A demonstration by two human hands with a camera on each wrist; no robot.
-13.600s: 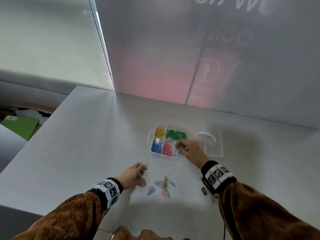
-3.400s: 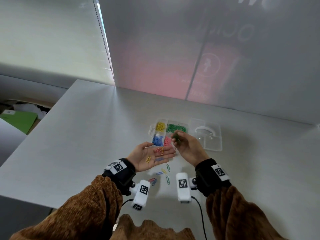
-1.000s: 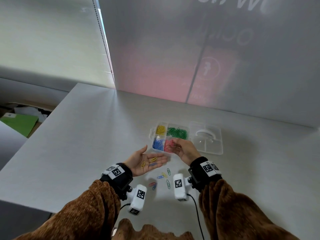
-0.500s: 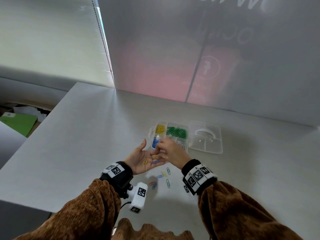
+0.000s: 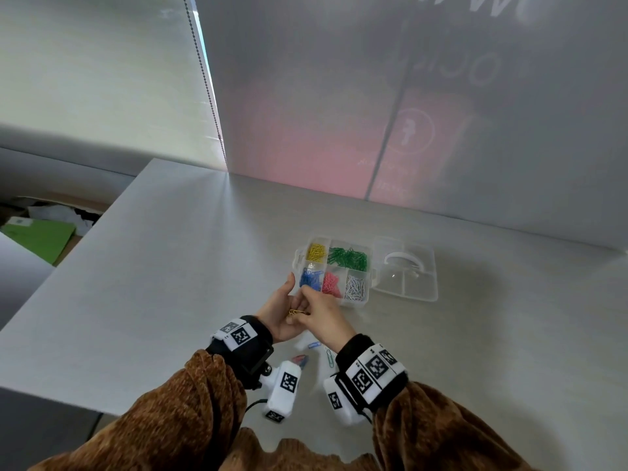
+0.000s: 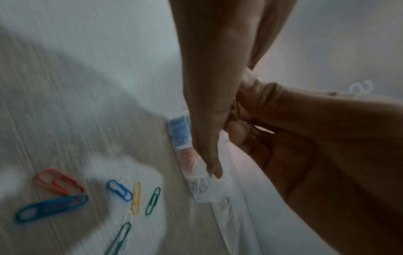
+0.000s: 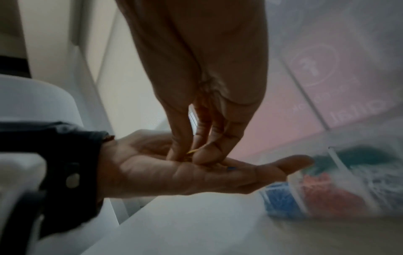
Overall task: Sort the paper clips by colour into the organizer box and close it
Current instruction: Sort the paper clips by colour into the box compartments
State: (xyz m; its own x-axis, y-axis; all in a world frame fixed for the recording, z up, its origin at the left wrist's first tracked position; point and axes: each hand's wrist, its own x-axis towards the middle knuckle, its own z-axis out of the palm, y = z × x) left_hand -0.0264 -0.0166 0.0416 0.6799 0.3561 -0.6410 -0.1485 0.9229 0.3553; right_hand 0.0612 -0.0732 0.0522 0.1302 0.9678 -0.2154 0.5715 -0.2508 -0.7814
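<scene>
Right hand, back from organizer box a second ago, now pinches yellow clip off flat open left palm. We judge yellow compartment next; loose clips remain on table, lid open.

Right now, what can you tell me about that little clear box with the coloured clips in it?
The organizer box is small, clear plastic, and sits flat on the pale table with its lid swung open to the right, handle showing. Dividers split it into compartments: yellow clips and green clips in the far row; blue, red and white clips in the near row. Both hands work just in front of it; neither plainly touches it.
</scene>
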